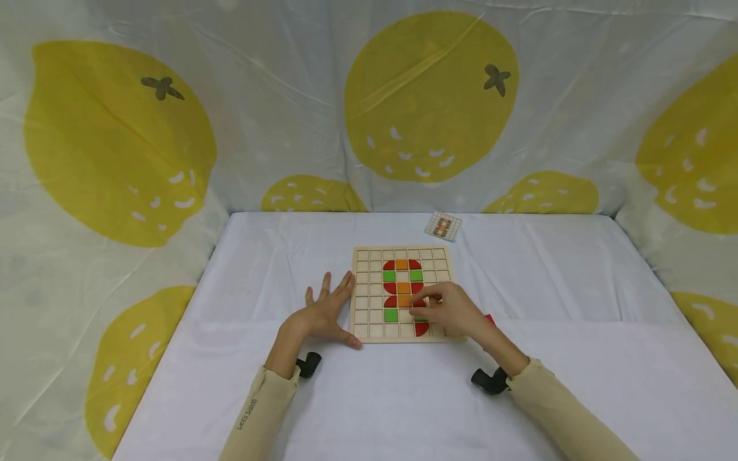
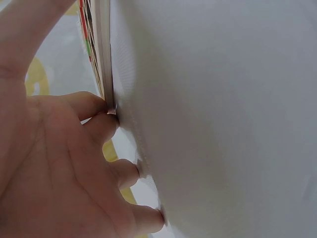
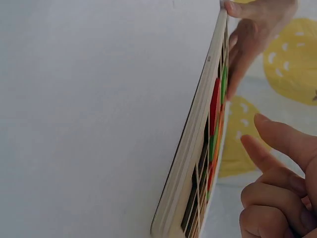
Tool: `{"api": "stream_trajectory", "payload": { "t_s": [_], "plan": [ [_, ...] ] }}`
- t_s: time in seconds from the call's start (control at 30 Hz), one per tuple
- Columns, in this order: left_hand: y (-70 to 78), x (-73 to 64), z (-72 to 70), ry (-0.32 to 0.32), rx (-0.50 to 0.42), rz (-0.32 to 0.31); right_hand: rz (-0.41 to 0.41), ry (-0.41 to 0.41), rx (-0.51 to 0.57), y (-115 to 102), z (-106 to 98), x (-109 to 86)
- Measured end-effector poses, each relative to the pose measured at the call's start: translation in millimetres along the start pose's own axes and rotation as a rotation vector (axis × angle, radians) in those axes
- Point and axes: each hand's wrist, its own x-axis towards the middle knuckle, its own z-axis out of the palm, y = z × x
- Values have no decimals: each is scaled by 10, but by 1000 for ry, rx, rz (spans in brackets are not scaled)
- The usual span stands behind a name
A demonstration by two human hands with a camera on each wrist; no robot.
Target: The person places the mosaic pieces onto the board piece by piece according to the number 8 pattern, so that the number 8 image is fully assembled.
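A square wooden grid board (image 1: 362, 291) lies on the white cloth. Red rounded pieces, orange squares (image 1: 401, 264) and green squares (image 1: 391, 315) sit in its cells. My left hand (image 1: 323, 317) is spread at the board's left side, fingertips by its edge and thumb near the front corner. Over the lower right part of the grid hovers my right hand (image 1: 446, 310). In the right wrist view its thumb and index finger stand apart with nothing between them, the other fingers folded. Below its fingertips, a red rounded piece (image 1: 422, 329) lies in the front row.
Behind the board lies a small pattern card (image 1: 443, 226). Something red (image 1: 489, 319) peeks out beside the right wrist. Lemon-print cloth (image 1: 277, 96) hangs at the back and sides of the table.
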Motion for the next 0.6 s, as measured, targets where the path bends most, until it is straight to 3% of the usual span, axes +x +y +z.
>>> {"api": "stream_trajectory", "payload": {
  "t_s": [0.2,0.4,0.6],
  "plan": [
    [-111,80,67,-2,21,-2,62,47,-26,196,-230,-182],
    [66,-28,-41,-33,7,-35,113,84,-66,365,-419,-376],
    [206,-106,-117,-33,58,-57,139,114,-82,496,-564,-542]
  ]
}}
